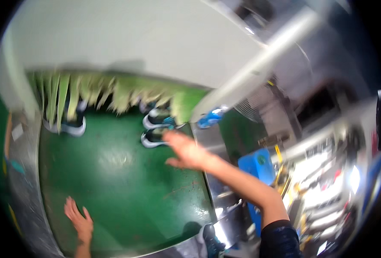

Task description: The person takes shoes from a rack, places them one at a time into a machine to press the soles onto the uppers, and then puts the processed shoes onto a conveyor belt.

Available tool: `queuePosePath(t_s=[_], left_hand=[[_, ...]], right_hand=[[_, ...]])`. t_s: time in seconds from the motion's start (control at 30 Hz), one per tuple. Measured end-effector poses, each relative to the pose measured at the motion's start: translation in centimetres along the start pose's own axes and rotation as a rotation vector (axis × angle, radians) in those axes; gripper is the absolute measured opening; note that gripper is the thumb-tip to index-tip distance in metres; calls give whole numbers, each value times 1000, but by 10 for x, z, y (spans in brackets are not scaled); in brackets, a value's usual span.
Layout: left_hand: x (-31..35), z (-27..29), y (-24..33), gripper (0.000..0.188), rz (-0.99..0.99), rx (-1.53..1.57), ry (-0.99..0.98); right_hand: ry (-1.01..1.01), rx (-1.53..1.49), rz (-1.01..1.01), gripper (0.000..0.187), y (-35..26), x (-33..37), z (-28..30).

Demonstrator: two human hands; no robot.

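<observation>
your right hand [189, 153] was spread, gripping nothing, couldn't tell if touching | dark shoe [153, 139] sat sole-down, prob for stability, near green belt [113, 185]'s far right corner | left hand [81, 221] hung spread, empty, near-left corner

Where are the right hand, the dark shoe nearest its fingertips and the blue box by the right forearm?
Right hand [188, 152]: head view, middle of the hand.
Dark shoe [153, 138]: head view, dark upper.
Blue box [251, 165]: head view, blue surface.
</observation>
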State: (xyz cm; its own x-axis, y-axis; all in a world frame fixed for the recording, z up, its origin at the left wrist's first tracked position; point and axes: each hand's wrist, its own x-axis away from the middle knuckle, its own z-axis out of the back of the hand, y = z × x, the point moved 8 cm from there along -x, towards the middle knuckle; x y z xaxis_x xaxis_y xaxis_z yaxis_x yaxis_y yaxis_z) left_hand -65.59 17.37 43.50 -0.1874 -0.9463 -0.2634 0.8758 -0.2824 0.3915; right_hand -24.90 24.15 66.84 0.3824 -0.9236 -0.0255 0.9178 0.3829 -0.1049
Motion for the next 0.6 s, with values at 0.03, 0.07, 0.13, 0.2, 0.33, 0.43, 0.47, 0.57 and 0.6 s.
queuePosePath(t_s=[0.03, 0.07, 0.13, 0.2, 0.33, 0.43, 0.47, 0.57, 0.6], left_hand=[[-20, 26, 10, 45, -3, -1, -1], [-44, 40, 26, 42, -15, 23, -43], [-70, 45, 18, 40, -51, 107, -49], [-45, 64, 20, 37, -138, 95, 3], [-35, 96, 47, 39, -43, 85, 115], [-23, 93, 79, 47, 13, 5, 56], [2, 83, 93, 49, 99, 145, -32], [16, 96, 191, 68, 428, 808, -1002], [45, 114, 224, 79, 498, 915, -1449]], right_hand=[[-29, 115, 28, 67, 37, -9, -6], [-181, 114, -161, 66, 79, -5, -37], [-315, 228, -378, 64, 113, -3, -48], [-368, 245, -431, 70, 91, 11, -45], [-23, -68, -522, 85, 5, 90, 4], [119, -571, -882, 95, -111, 235, 23], [135, -673, -1006, 98, -151, 283, 32], [108, -871, -1064, 82, -242, 348, 45], [184, -893, -881, 82, -258, 342, 66]])
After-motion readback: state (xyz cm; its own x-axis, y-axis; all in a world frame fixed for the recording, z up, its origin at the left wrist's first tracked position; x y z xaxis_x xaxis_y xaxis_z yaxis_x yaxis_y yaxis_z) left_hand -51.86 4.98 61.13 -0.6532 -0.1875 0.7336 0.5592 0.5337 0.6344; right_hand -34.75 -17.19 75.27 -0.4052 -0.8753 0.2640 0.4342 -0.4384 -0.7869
